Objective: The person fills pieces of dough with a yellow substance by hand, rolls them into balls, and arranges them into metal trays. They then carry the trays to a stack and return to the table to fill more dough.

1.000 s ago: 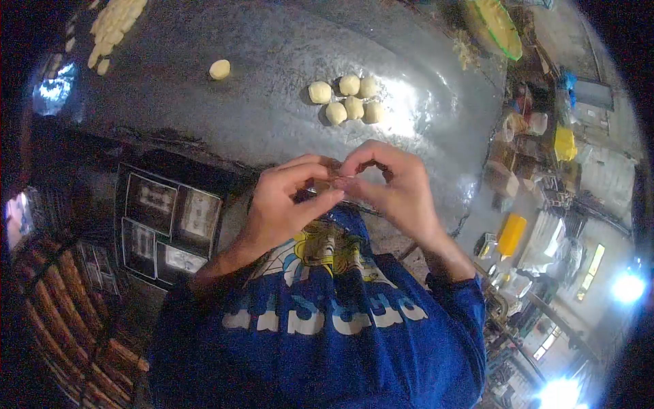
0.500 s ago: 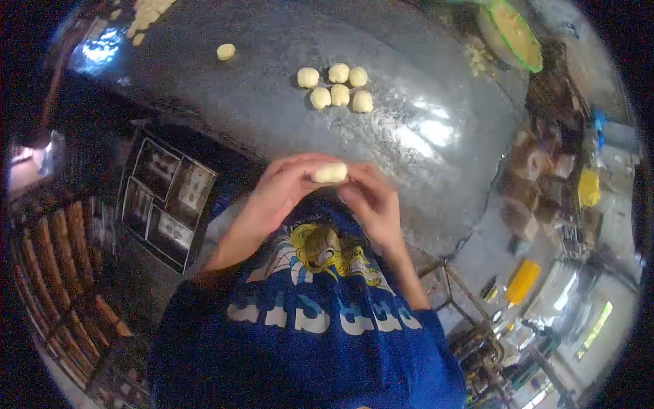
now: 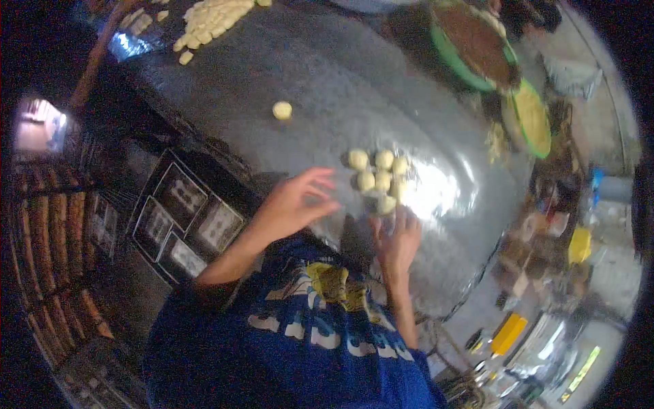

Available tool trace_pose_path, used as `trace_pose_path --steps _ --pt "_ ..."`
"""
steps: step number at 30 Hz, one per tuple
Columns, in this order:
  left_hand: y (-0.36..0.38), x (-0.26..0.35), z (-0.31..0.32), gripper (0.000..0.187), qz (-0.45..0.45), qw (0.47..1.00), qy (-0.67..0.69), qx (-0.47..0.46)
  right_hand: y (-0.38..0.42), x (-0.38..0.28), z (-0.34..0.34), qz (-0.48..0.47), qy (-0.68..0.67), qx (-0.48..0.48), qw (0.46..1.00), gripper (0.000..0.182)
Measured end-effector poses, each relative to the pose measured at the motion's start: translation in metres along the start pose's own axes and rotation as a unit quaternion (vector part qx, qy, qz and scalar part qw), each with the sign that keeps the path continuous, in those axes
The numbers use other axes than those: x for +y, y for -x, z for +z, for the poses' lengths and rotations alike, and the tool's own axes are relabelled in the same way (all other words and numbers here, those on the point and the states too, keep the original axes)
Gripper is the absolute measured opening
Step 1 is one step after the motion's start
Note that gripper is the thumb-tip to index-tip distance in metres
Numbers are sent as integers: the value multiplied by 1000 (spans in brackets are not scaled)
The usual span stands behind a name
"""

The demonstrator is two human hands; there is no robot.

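Note:
My left hand (image 3: 300, 206) hovers over the near part of the dark metal table (image 3: 327, 88), fingers apart and nothing in them. At the near edge of a cluster of several pale dough balls (image 3: 366, 180), my right hand (image 3: 398, 240) has thumb and fingertips around one dough ball (image 3: 386, 204). That ball rests by the others on the table. A lone dough ball (image 3: 282, 110) sits farther off to the left.
A heap of dough pieces (image 3: 214, 22) lies at the far left. Toward the far right are a green-rimmed basin of brown filling (image 3: 470, 41) and another green-rimmed container (image 3: 531, 119). Metal trays (image 3: 184, 221) stand left of me, beside a rack (image 3: 58, 238).
My hands have parted. The right one has carried the dough ball forward from in front of my chest to the cluster; the left has opened, now empty. The view has shifted.

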State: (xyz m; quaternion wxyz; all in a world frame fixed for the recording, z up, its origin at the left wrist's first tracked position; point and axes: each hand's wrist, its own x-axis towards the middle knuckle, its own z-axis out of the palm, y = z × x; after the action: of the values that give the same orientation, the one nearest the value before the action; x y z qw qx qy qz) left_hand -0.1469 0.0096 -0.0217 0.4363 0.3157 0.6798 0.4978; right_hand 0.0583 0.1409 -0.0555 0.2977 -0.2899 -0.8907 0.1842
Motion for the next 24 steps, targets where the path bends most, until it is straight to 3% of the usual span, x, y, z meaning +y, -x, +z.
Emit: trace_pose_path --steps 2,3,5,6,8,10,14,17,20,21,23,24 --pt "-6 -36 -41 48 19 994 -1 105 -11 -6 18 30 175 0 984 25" --pt "-11 -40 -65 48 27 992 6 125 -27 -16 26 8 171 1 985 25" --pt "-16 -48 -105 41 -20 974 -44 220 -52 -42 42 111 -13 -45 993 23" --pt "-24 -50 -125 41 -17 972 -38 233 -70 -52 61 75 -49 -43 995 23" --pt "-44 -56 -174 40 -11 942 -121 312 -100 -62 109 23 -53 -131 990 25" --pt "-79 -79 -234 43 28 886 -214 412 -136 -78 156 -66 -37 -154 985 29" --pt "-150 -97 -343 38 83 670 -473 566 -175 -89 217 -183 -22 -166 969 31" --pt "-174 -130 -390 35 107 712 -490 491 -176 -77 229 -195 -34 -212 957 31" --pt "-167 -119 -383 31 134 766 -395 490 -176 -93 194 -97 -86 -245 961 29" --pt "-159 -106 -358 26 126 778 -344 510 -174 -100 178 -22 -181 -252 950 27" --pt "-136 -79 -287 22 129 899 -23 417 -164 -113 145 154 -313 -261 900 24" --pt "-111 -52 -241 22 104 932 33 346 -156 -118 132 175 -309 -255 899 24"
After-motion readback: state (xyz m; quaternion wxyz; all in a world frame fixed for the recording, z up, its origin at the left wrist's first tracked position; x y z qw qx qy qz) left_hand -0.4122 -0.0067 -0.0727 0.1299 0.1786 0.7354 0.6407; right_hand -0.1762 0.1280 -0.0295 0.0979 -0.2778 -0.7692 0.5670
